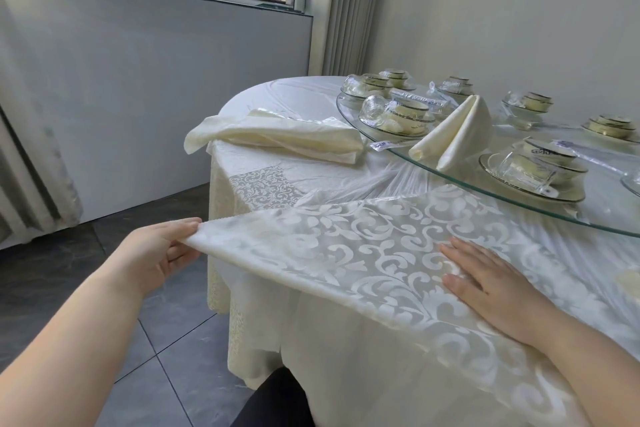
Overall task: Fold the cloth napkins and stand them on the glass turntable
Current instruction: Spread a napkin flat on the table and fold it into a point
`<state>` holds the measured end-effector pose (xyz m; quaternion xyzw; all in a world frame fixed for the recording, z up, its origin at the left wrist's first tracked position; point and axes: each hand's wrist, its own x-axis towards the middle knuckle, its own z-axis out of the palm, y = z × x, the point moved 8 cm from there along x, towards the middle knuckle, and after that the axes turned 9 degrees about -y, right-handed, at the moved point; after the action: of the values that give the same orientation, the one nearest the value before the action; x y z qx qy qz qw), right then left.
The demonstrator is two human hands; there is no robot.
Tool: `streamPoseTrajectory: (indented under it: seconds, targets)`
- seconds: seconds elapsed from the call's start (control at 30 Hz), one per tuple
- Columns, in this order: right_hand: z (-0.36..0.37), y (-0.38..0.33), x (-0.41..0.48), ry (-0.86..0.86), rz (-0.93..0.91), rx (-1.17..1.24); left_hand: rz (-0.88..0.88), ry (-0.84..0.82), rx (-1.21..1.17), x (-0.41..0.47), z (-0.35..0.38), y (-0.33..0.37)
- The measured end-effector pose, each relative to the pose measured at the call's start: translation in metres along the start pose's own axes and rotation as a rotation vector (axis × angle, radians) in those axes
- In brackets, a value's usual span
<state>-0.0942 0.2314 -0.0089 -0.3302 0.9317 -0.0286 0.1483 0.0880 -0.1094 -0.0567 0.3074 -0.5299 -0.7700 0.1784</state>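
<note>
Thumb and fingertips of your left hand (166, 250) pinch one corner of the damask napkin (363, 253), holding it out past the table edge, above the tiled floor (166, 340). Your right hand (491, 284) lies flat with straight fingers on the same napkin, pressing it onto the tablecloth (294, 90). The napkin stretches between both hands along the near edge of the round table. Beyond it, one folded napkin (457, 132) stands tent-like at the near rim of the glass turntable (571, 218), between plastic-wrapped tableware sets (398, 114). Left of the turntable, a loose pile of plain napkins (277, 139) lies on the tablecloth, right at the table's edge.
</note>
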Motion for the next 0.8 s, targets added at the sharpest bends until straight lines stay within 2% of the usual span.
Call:
streamPoseTrajectory:
  seconds: [0.3,0.37,0.43,0.5,0.53,0.6,0.67,0.73,0.8]
  targets:
    - [0.001,-0.006,0.0,-0.016,-0.075,-0.017,-0.039,-0.104,0.034,-0.003,0.001,-0.008]
    - [0.002,-0.007,0.002,-0.014,-0.075,-0.019,-0.028,-0.026,0.066,0.001,-0.002,-0.008]
    - [0.001,-0.008,0.003,-0.017,-0.076,-0.016,0.043,0.161,0.245,0.0,-0.008,0.001]
    - [0.002,-0.009,0.002,-0.011,-0.083,-0.014,0.237,0.319,0.474,-0.014,0.006,0.028]
    - [0.002,-0.01,0.002,-0.008,-0.085,-0.014,0.367,0.315,0.555,-0.023,0.026,0.042]
    - [0.002,-0.011,0.001,-0.007,-0.079,-0.009,0.624,0.162,0.701,-0.04,0.088,0.064]
    - [0.002,-0.01,0.0,-0.006,-0.064,0.0,0.771,-0.089,0.871,-0.051,0.16,0.062]
    - [0.001,-0.01,0.0,0.008,-0.063,-0.005,0.833,-0.299,1.12,-0.053,0.225,0.04]
    - [0.001,-0.014,-0.002,0.027,-0.088,0.002,0.798,-0.408,1.34,-0.044,0.265,0.013]
